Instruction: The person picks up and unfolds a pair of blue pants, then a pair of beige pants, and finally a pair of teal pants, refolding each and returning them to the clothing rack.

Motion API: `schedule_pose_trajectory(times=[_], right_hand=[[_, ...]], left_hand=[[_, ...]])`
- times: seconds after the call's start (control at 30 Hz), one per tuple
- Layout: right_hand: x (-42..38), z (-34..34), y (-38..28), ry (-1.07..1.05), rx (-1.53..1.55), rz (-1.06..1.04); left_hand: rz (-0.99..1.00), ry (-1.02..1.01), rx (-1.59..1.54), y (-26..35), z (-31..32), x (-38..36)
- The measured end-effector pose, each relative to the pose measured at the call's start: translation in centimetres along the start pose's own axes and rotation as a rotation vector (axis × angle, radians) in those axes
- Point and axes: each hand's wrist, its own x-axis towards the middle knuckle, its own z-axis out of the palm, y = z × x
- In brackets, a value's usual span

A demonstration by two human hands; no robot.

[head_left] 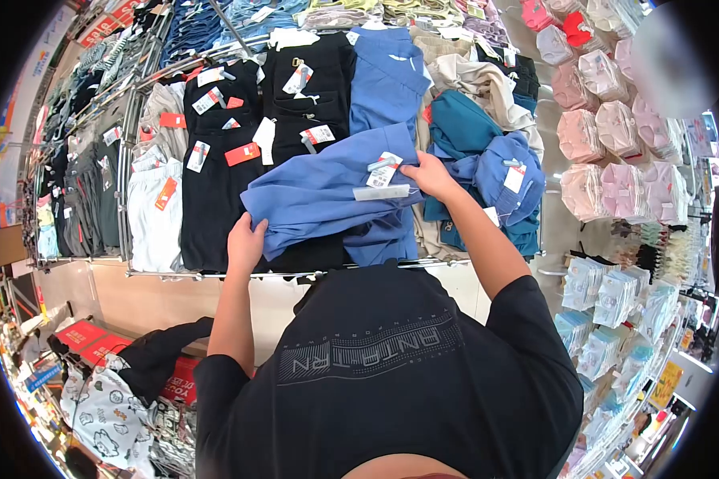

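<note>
A folded pair of blue pants (311, 185) stretches between my hands, slanting up to the right above the display. My left hand (247, 238) pinches its lower left corner. My right hand (433, 176) grips the right end, close to a white and red price tag (383, 169) and a clear sticker strip (380, 192). Beneath lie black pants (307, 112) and another blue garment (385, 80), partly covered. To the right of my right hand sits a crumpled blue garment (510, 177) with its own tag, next to a teal garment (462, 126).
White pants (153, 219) and tagged black pants (216, 191) fill the display's left side. Its metal front rail (192, 275) runs just before my body. Packaged pink items (607, 128) hang at right. Clothes on a low red-signed stand (108, 407) are at lower left.
</note>
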Motion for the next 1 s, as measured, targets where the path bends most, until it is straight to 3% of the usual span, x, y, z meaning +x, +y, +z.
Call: schedule_pose_trajectory(times=[0.07, 0.13, 0.17, 0.27, 0.37, 0.43, 0.5, 0.53, 0.57, 0.6, 0.67, 0.73, 0.8, 0.87, 0.93, 0.97, 1.0], right_hand=[[0.0, -0.2, -0.7, -0.013, -0.245, -0.117], [-1.3, 0.1, -2.8, -0.056, -0.181, -0.232], [-2.4, 0.0, -4.8, -0.096, -0.208, -0.248], [-5.1, -0.5, -8.3, -0.22, -0.271, -0.409], [-9.9, -2.6, -14.4, -0.413, -0.302, -0.712], [-12.1, -4.6, -17.5, -0.585, -0.264, -0.788], [-13.5, -7.6, -19.8, -0.67, -0.201, -0.833], [-13.5, -9.3, -20.2, -0.678, -0.141, -0.86], [-13.7, -11.5, -20.9, -0.647, -0.101, -0.838], [-13.4, -14.0, -20.7, -0.611, -0.044, -0.745], [-13.4, -18.7, -19.4, -0.325, 0.154, -0.517], [-11.8, -24.4, -16.9, -0.027, 0.214, -0.577], [-10.4, -31.1, -15.4, 0.043, 0.278, -0.631], [-10.4, -35.3, -15.4, 0.158, 0.295, -0.602], [-10.5, -37.5, -16.0, 0.171, 0.307, -0.604], [-10.6, -38.2, -16.3, 0.193, 0.306, -0.607], [-11.0, -38.6, -16.6, 0.218, 0.304, -0.609]], left_hand=[[0.031, 0.111, 0.116, 1.9, 0.3, -0.8], [0.054, 0.199, 0.238, 3.1, 0.6, -1.6], [-0.06, 0.081, 0.303, 3.9, 0.1, -1.8], [0.16, 0.429, 0.369, 2.9, 1.4, -2.8], [0.246, 0.459, 0.03, 8.1, 0.4, -1.8], [0.314, 0.308, -0.263, 13.2, -0.2, -0.8], [0.294, -0.126, -0.574, 16.7, 1.2, 0.3], [0.257, -0.489, -0.729, 17.0, 2.9, 1.4], [0.319, -0.702, -0.398, 17.6, 4.0, 1.6], [0.35, -0.746, -0.585, 17.3, 6.3, 0.5], [0.41, -0.823, -0.748, 18.0, 10.0, -1.6], [0.219, -0.885, -0.843, 20.7, 9.7, -3.4], [-0.206, -0.939, -1.073, 25.8, 5.2, -6.3], [0.036, -1.056, -1.114, 24.8, 8.3, -5.0], [0.375, -1.039, -0.845, 26.3, 8.0, -4.0], [0.523, -0.898, -0.692, 27.4, 7.3, -3.7], [0.506, -0.799, -0.635, 28.1, 7.5, -2.6]])
